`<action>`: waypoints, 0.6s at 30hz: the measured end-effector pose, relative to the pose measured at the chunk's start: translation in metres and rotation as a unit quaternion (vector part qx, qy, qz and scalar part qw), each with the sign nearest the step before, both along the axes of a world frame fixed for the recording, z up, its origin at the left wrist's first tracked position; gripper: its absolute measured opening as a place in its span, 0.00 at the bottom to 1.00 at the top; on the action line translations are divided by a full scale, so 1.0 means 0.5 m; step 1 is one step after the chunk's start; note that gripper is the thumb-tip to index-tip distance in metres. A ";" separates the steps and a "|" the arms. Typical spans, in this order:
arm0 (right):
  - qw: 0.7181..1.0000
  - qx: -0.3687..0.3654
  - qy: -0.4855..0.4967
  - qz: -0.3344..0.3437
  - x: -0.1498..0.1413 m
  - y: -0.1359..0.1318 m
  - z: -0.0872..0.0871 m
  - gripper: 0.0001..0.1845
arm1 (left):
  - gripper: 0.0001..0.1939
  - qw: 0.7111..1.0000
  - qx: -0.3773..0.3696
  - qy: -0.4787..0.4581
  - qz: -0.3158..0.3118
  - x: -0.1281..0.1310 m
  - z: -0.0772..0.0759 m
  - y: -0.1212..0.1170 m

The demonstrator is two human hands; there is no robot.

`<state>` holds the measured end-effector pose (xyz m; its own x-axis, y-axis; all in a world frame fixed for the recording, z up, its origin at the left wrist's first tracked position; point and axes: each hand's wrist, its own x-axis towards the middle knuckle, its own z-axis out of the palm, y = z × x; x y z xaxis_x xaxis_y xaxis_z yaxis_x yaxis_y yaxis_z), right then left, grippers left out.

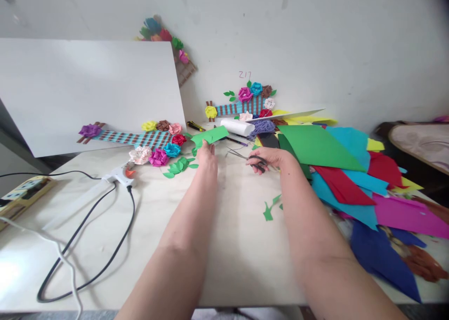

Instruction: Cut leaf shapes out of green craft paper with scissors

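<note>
My left hand point(206, 154) is closed on a strip of green paper point(209, 136), held just above the table at the far middle. My right hand point(267, 158) is closed on the black handles of a pair of scissors point(245, 157), whose blades point left toward the green paper and stand a little apart. Several cut green paper leaves point(178, 166) lie on the table just left of my left hand. A few green scraps point(270, 210) lie nearer to me, beside my right forearm.
A woven paper strip with paper flowers point(140, 140) lies at the far left before a white board point(87, 88). A white glue gun point(117, 175) with black cord lies left. Coloured paper sheets point(351, 175) pile on the right. A second flowered piece point(245, 102) leans on the wall.
</note>
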<state>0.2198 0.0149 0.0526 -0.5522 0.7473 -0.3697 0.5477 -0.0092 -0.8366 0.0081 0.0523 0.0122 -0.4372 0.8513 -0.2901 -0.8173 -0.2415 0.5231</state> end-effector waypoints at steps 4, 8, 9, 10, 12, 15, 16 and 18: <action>0.987 0.024 -0.143 -0.066 0.003 -0.007 0.030 0.15 | 0.02 1.000 0.001 0.003 0.007 -0.011 0.002 0.003; 0.933 0.102 -0.297 -0.176 -0.005 -0.014 0.064 0.13 | 0.03 1.000 0.000 0.004 0.011 -0.010 0.003 0.001; 0.926 0.120 -0.302 -0.192 -0.008 -0.016 0.070 0.13 | 0.03 1.000 0.000 0.004 0.010 -0.009 0.003 0.000; 0.931 0.129 -0.281 -0.193 -0.012 -0.019 0.073 0.15 | 0.03 1.000 -0.002 0.003 0.009 -0.007 0.002 -0.001; 0.968 0.115 -0.173 -0.143 -0.020 -0.024 0.075 0.18 | 0.02 1.000 -0.005 0.004 0.010 -0.003 0.002 -0.003; 0.998 0.061 -0.014 -0.028 -0.038 -0.027 0.063 0.23 | 0.01 1.000 -0.005 0.011 0.010 -0.001 0.002 -0.004; 0.999 0.042 0.000 -0.006 -0.046 -0.026 0.056 0.24 | 0.01 1.000 -0.004 0.013 0.008 0.000 0.002 -0.005; 1.000 0.027 0.010 0.000 -0.065 -0.022 0.041 0.25 | 0.02 1.000 -0.006 0.016 0.005 0.002 0.001 -0.004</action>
<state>0.1872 0.0040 0.0730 -0.5582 0.7662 -0.3184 0.5314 0.0354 -0.8464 0.0093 0.0502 0.0125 -0.4552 0.8433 -0.2857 -0.7979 -0.2438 0.5513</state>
